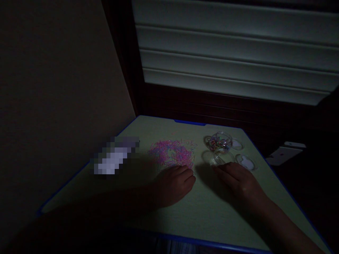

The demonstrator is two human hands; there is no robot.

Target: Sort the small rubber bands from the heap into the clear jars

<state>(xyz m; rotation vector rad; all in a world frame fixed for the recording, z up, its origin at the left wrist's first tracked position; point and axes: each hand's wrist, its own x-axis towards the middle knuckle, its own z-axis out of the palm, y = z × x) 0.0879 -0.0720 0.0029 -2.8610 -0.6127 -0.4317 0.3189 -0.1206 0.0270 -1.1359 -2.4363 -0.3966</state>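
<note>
A loose pile of thin, small colourful bands [160,150], mostly pink with some blue, is spread over the middle of the pale table. My left hand [177,183] rests at its near edge with curled fingers; what they hold, if anything, is too dark to see. My right hand [239,180] has its fingers pressed together at the near side of a clear round container [221,155], partly hiding it. Whether it touches the container I cannot tell. Just behind stands a second clear container [219,141] with thicker multicoloured bands in it.
Two round lids [246,161] lie to the right of the containers. A pixelated pale object [112,158] is on the table's left side. The table [212,218] has a blue edge and stands against a wall and a slatted panel [225,53]. A white device [284,155] lies beyond the right edge.
</note>
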